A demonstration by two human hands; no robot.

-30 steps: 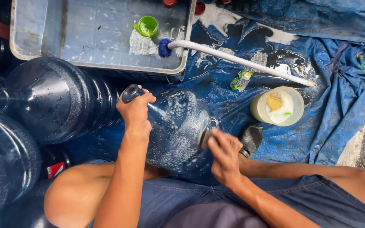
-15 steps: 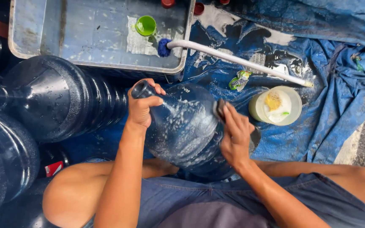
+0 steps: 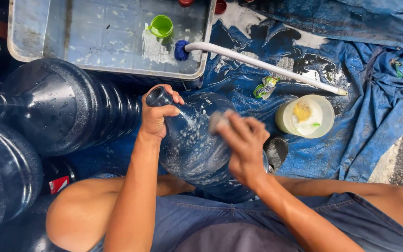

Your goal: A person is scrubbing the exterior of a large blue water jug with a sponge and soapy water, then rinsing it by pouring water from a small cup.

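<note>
A big blue water jug [image 3: 194, 144] lies tilted between my knees, wet and flecked with soap suds. My left hand [image 3: 158, 114] is wrapped round its neck just below the open mouth. My right hand [image 3: 243, 144] presses a small grey scrubbing pad [image 3: 216, 120] against the jug's shoulder; hand and pad are blurred with motion.
Two more large blue jugs [image 3: 57, 107] lie at the left. A shallow grey tub [image 3: 94, 42] with water, a green cup [image 3: 161, 26] and a white-handled brush [image 3: 257, 63] lies at the top. A pale bowl with a yellow sponge [image 3: 305, 115] sits on the blue tarp [image 3: 364, 102] to the right.
My right hand has moved with the pad from the jug's lower right side up across its shoulder toward the neck. My left hand has kept its hold on the neck.
</note>
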